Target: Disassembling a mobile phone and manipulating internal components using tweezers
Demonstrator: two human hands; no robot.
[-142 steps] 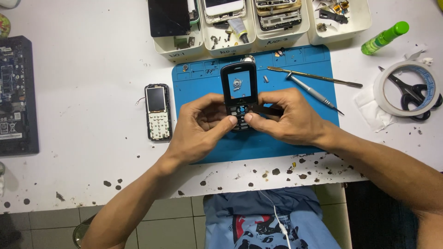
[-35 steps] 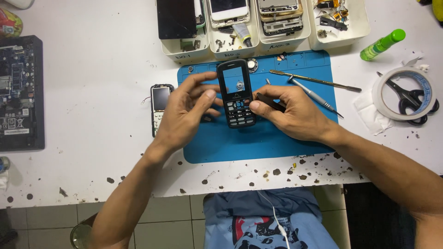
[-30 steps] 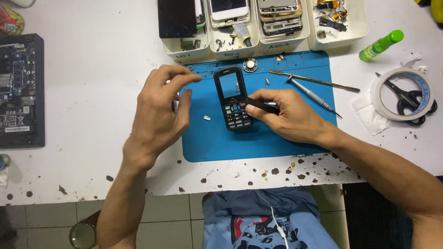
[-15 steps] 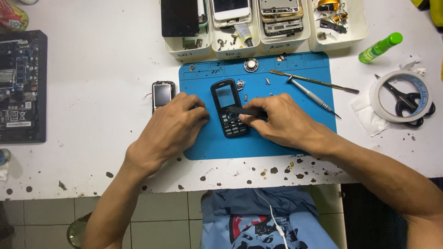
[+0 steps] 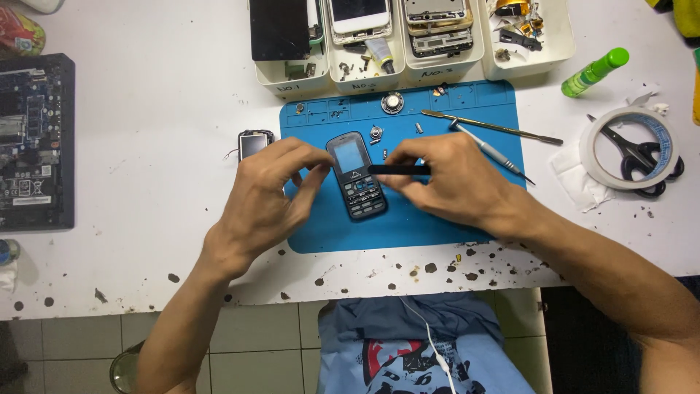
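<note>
Small dark keypad phone (image 5: 356,176) lies face up on the blue work mat (image 5: 437,219), near mat centre, slightly tilted, screen end toward 12 o'clock. Judged light, rigid plastic shell, smooth and likely to skate on the mat if pushed from one side only. Screen window and thin front frame look like the fragile parts; best held by the long side edges, not pressed on the screen.

Left hand (image 5: 262,201) sits at the phone's 9 o'clock, wrist low, forearm running off toward 7 o'clock. Its fingers (image 5: 313,157) are curled and slightly apart, tips touching or just beside the phone's left edge near the top; closed on nothing that I can see.

Right hand (image 5: 456,179) sits at 3 o'clock, forearm leading off toward 4 o'clock. Its fingers are pinched together on a thin black pry tool (image 5: 397,169), held nearly level, tip pointing to 9 o'clock and meeting the phone's right edge just below the screen.

Around: second small phone (image 5: 251,144) at 10 o'clock, half under the left hand, off the mat on the white surface (image 5: 160,109). Metal tweezers (image 5: 490,127) at 2 o'clock on the mat. White parts trays (image 5: 518,67) along 12 o'clock. Tape roll (image 5: 605,175) with scissors (image 5: 642,155) far at 3 o'clock.
</note>
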